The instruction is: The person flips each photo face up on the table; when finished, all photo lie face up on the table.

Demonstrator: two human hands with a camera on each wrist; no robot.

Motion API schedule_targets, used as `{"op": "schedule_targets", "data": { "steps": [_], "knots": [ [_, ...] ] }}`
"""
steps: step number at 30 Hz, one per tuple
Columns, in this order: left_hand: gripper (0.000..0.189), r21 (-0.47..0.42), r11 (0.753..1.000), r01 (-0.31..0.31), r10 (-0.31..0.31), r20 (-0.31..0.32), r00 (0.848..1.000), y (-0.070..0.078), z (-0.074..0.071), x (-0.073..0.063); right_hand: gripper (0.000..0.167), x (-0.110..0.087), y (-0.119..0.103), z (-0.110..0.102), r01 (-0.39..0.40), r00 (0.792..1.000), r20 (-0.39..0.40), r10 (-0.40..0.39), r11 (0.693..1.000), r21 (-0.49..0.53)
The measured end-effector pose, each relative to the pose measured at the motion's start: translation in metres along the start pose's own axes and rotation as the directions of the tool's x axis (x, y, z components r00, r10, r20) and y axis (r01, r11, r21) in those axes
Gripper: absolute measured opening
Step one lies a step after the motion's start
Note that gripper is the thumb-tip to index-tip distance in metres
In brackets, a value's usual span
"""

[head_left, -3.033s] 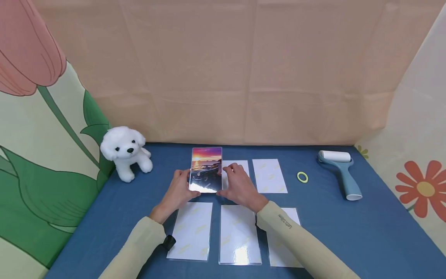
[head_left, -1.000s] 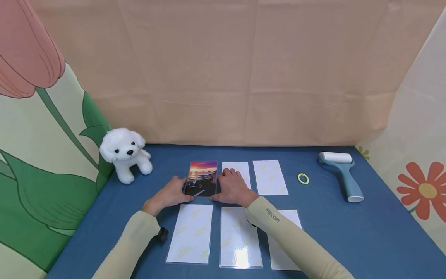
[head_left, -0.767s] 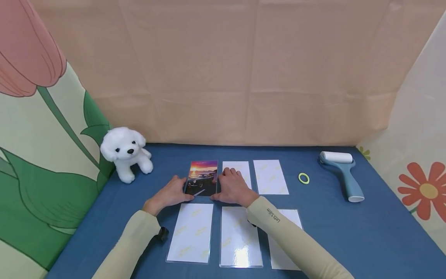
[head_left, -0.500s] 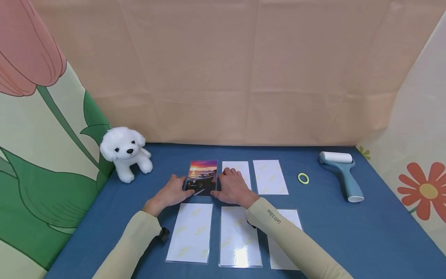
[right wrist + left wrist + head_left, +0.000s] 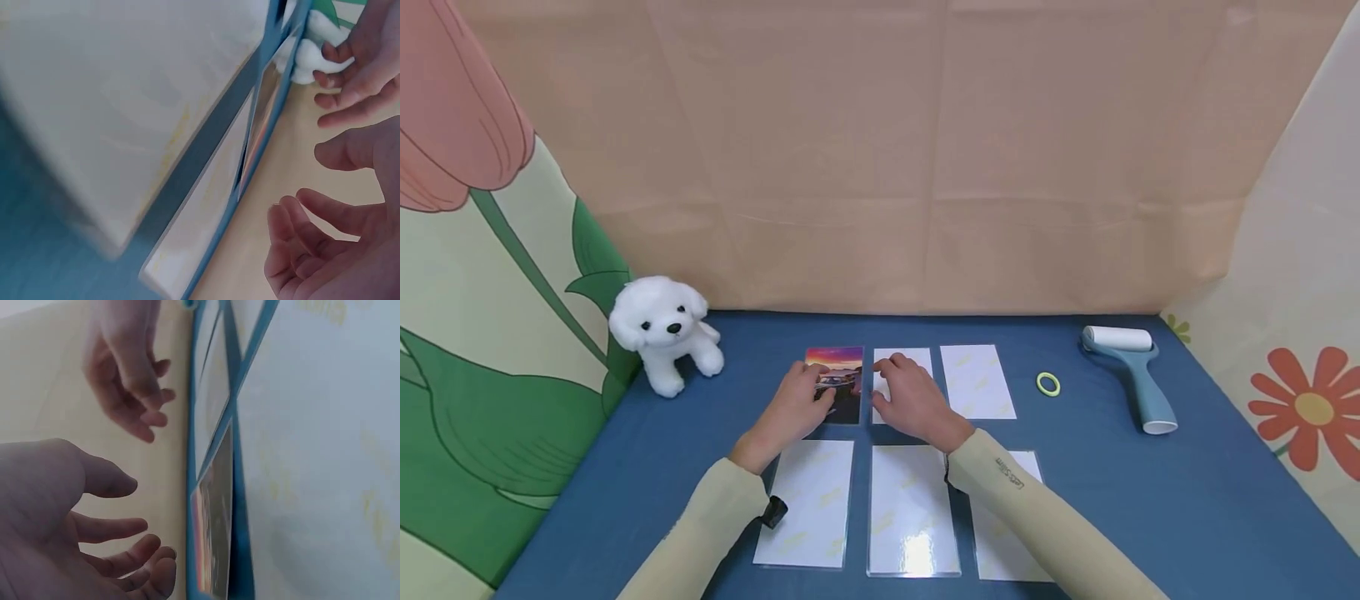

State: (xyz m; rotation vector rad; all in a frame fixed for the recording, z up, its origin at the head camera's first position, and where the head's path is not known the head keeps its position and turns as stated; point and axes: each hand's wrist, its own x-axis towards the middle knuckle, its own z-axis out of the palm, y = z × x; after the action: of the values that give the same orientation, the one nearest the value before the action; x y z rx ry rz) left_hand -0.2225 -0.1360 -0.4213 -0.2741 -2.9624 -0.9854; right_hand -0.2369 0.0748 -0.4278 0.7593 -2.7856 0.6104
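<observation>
Photo (image 5: 848,387) flat on tbl (image 5: 1112,483), long axis running away from person, L hand (image 5: 788,412) nearer, over its left side, R hand (image 5: 917,406) over white card (image 5: 922,356) alongside, both empty w/ fingers loosely bent.

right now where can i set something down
Bare cloth: in front of the roller, right of the white cards; between the plush dog and left sleeve. Crowded: around the picture card, left hand and right hand.
</observation>
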Motion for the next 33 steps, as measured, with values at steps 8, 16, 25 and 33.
{"op": "schedule_targets", "data": {
  "steps": [8, 16, 25, 33],
  "knots": [
    [0.039, 0.147, 0.983, -0.112, 0.113, 0.003, 0.994, 0.021, 0.018, -0.002, 0.031, -0.017, 0.012, -0.005, 0.029, 0.997, -0.075, -0.03, 0.999, -0.022],
    [0.04, 0.16, 0.978, -0.137, 0.133, 0.031, 0.991, 0.033, 0.032, -0.003, 0.028, -0.034, 0.029, -0.011, 0.019, 0.996, -0.082, -0.024, 0.998, -0.061],
    [0.048, 0.2, 0.976, -0.088, 0.069, 0.099, 0.993, 0.039, 0.043, -0.002, 0.027, -0.049, 0.048, -0.016, 0.002, 0.997, -0.075, -0.008, 0.997, -0.08],
    [0.04, 0.243, 0.967, -0.075, 0.044, 0.129, 0.991, 0.04, 0.05, 0.003, 0.028, -0.056, 0.062, -0.02, -0.041, 0.999, -0.029, 0.037, 0.991, -0.13]
  ]
}}
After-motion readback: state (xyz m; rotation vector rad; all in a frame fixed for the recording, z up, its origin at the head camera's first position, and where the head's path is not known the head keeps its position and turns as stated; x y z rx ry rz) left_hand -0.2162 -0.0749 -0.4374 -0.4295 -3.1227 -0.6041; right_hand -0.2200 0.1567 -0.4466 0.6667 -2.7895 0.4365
